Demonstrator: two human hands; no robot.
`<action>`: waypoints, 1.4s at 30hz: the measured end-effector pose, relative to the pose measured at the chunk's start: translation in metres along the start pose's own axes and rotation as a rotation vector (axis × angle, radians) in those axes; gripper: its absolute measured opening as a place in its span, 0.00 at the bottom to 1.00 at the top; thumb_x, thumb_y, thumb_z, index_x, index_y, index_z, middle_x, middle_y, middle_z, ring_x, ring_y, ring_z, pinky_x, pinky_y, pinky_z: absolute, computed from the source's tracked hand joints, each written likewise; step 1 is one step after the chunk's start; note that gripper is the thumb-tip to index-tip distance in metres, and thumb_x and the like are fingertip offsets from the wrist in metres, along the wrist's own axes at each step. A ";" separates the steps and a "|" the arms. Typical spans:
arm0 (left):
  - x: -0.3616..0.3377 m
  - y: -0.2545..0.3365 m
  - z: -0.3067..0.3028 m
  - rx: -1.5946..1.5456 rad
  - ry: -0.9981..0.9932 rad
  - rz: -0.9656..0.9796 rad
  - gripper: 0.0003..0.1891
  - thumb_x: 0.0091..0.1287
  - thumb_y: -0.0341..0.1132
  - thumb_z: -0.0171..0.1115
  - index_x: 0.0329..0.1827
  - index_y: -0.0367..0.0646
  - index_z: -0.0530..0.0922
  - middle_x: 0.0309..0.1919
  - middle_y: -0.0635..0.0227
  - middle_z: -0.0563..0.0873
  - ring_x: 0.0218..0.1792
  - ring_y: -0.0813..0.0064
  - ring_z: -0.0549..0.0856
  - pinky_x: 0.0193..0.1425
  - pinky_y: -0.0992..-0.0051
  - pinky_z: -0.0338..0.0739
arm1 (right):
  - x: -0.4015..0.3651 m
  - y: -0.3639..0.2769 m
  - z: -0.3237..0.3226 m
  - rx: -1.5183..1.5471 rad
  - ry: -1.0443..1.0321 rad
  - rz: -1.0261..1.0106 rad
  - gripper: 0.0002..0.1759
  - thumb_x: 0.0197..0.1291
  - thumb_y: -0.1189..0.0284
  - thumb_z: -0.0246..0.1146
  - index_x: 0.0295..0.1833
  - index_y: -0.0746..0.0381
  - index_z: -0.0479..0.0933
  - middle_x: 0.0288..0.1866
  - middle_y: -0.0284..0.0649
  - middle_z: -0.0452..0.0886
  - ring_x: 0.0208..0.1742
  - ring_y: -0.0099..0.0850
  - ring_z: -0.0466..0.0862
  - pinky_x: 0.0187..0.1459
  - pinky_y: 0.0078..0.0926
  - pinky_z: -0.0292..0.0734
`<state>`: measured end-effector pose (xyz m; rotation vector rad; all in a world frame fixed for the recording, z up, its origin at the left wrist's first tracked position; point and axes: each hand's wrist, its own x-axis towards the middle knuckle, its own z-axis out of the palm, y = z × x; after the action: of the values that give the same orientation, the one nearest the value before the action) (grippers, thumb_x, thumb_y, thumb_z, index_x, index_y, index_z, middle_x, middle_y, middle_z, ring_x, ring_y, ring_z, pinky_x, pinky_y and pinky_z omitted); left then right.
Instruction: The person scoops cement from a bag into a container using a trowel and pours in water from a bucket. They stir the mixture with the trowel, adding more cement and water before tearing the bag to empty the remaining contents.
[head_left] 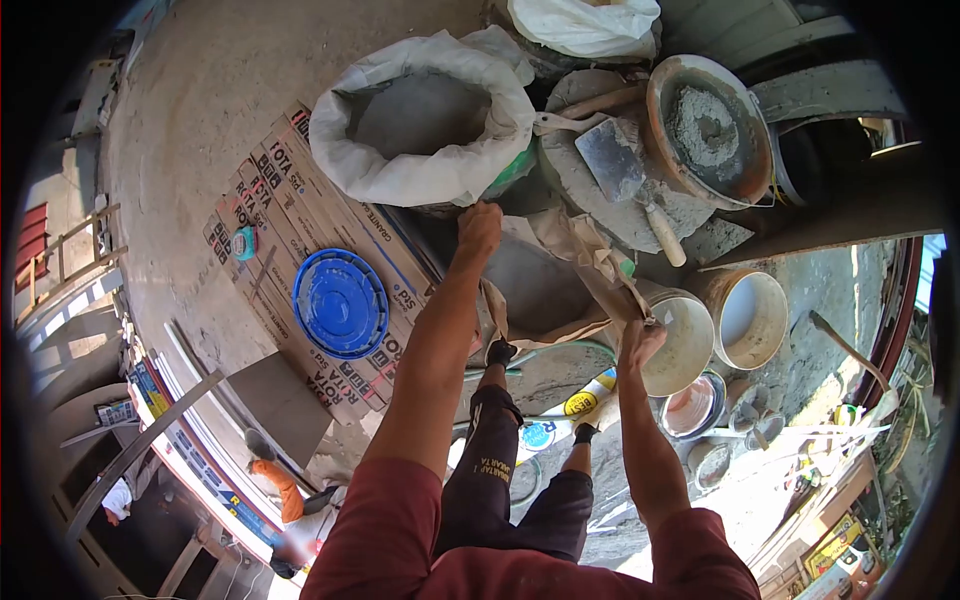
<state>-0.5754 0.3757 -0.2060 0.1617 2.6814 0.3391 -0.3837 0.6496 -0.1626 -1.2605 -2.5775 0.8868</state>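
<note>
A brown paper sack (592, 262) stands open in front of me, with grey powder inside. My left hand (480, 229) is closed at its far left edge, just below the rim of a white woven sack (420, 182). On the near right edge, my right hand (641, 343) grips the folded paper. The white sack has a rolled rim and holds more grey powder. Beyond the paper sack, a trowel (612, 160) with a wooden handle rests on a cement-crusted surface, beside a bucket (752, 150) with grey mix in it.
A blue lid (340, 303) lies on flattened cardboard (268, 250) to the left, near a teal tape roll (244, 243). Two white buckets (679, 345) (740, 318) stand at right. A green hose (570, 345) runs by my feet. Another person (300, 515) is at lower left.
</note>
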 end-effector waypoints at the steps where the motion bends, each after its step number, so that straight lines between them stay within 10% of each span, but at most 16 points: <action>1: -0.003 0.003 -0.001 -0.007 -0.012 -0.029 0.09 0.62 0.32 0.53 0.40 0.43 0.82 0.43 0.52 0.82 0.48 0.54 0.81 0.53 0.58 0.74 | -0.001 -0.005 -0.010 0.138 0.020 0.139 0.20 0.50 0.69 0.58 0.37 0.80 0.76 0.31 0.57 0.81 0.29 0.38 0.76 0.37 0.37 0.71; 7: -0.019 0.003 -0.004 -0.051 0.022 -0.114 0.08 0.61 0.31 0.54 0.39 0.45 0.81 0.43 0.55 0.83 0.48 0.56 0.82 0.52 0.57 0.73 | 0.004 -0.025 -0.027 0.669 0.210 0.386 0.23 0.53 0.65 0.58 0.36 0.81 0.76 0.34 0.52 0.80 0.32 0.34 0.77 0.35 0.32 0.71; 12: -0.037 0.013 0.010 -0.124 -0.002 -0.159 0.11 0.60 0.33 0.57 0.46 0.46 0.80 0.47 0.56 0.81 0.51 0.55 0.80 0.54 0.57 0.72 | 0.033 0.027 -0.088 0.332 0.317 0.287 0.23 0.53 0.63 0.58 0.34 0.77 0.78 0.30 0.50 0.81 0.26 0.34 0.77 0.29 0.34 0.70; 14: -0.052 0.022 0.036 -0.248 0.558 -0.008 0.16 0.59 0.32 0.59 0.51 0.46 0.78 0.51 0.57 0.79 0.55 0.56 0.76 0.57 0.59 0.69 | 0.019 0.038 -0.144 0.120 0.223 -0.033 0.25 0.53 0.62 0.58 0.27 0.81 0.76 0.21 0.48 0.77 0.20 0.31 0.70 0.22 0.36 0.67; 19: -0.143 0.090 0.012 -0.444 0.641 -0.075 0.20 0.57 0.31 0.62 0.54 0.42 0.74 0.49 0.59 0.76 0.55 0.57 0.74 0.60 0.59 0.65 | -0.036 0.102 -0.211 0.060 0.127 0.350 0.30 0.52 0.58 0.59 0.30 0.84 0.75 0.20 0.51 0.78 0.19 0.35 0.79 0.18 0.31 0.73; 25: -0.246 0.136 0.145 -1.108 0.022 -0.864 0.38 0.49 0.67 0.63 0.45 0.36 0.77 0.48 0.50 0.79 0.47 0.56 0.79 0.48 0.57 0.71 | -0.188 0.096 -0.198 0.240 -0.243 0.708 0.20 0.53 0.66 0.56 0.23 0.76 0.72 0.17 0.47 0.76 0.14 0.33 0.78 0.15 0.26 0.72; 28: -0.264 0.154 0.091 -1.043 -0.680 -0.705 0.38 0.46 0.71 0.62 0.27 0.34 0.82 0.31 0.52 0.85 0.38 0.64 0.84 0.42 0.67 0.78 | -0.208 0.034 -0.208 0.264 -0.366 0.687 0.20 0.54 0.66 0.56 0.19 0.73 0.71 0.14 0.44 0.74 0.12 0.31 0.76 0.14 0.25 0.68; 34: -0.254 0.182 0.065 -0.861 -0.834 -0.508 0.31 0.53 0.62 0.62 0.30 0.36 0.82 0.31 0.55 0.85 0.38 0.60 0.85 0.41 0.62 0.79 | -0.216 0.031 -0.216 0.304 -0.544 0.591 0.20 0.57 0.66 0.55 0.20 0.69 0.72 0.12 0.39 0.70 0.11 0.27 0.72 0.14 0.23 0.64; 37: -0.267 0.178 0.065 -0.456 -0.618 -0.091 0.22 0.58 0.45 0.59 0.38 0.30 0.79 0.38 0.43 0.84 0.42 0.49 0.84 0.45 0.57 0.79 | -0.240 0.012 -0.239 0.363 -0.571 0.669 0.19 0.60 0.64 0.54 0.23 0.69 0.72 0.13 0.37 0.69 0.12 0.26 0.71 0.15 0.23 0.65; 42: -0.306 0.128 0.054 -0.415 -0.390 -0.105 0.20 0.58 0.46 0.57 0.28 0.32 0.80 0.31 0.45 0.84 0.35 0.50 0.85 0.37 0.63 0.81 | -0.203 0.005 -0.279 0.452 -0.674 0.771 0.21 0.61 0.61 0.53 0.27 0.69 0.75 0.13 0.37 0.69 0.13 0.26 0.72 0.15 0.22 0.66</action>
<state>-0.2692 0.4598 -0.0973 -0.0373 2.1733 0.7370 -0.1484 0.6232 0.0887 -2.0766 -1.9733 2.2008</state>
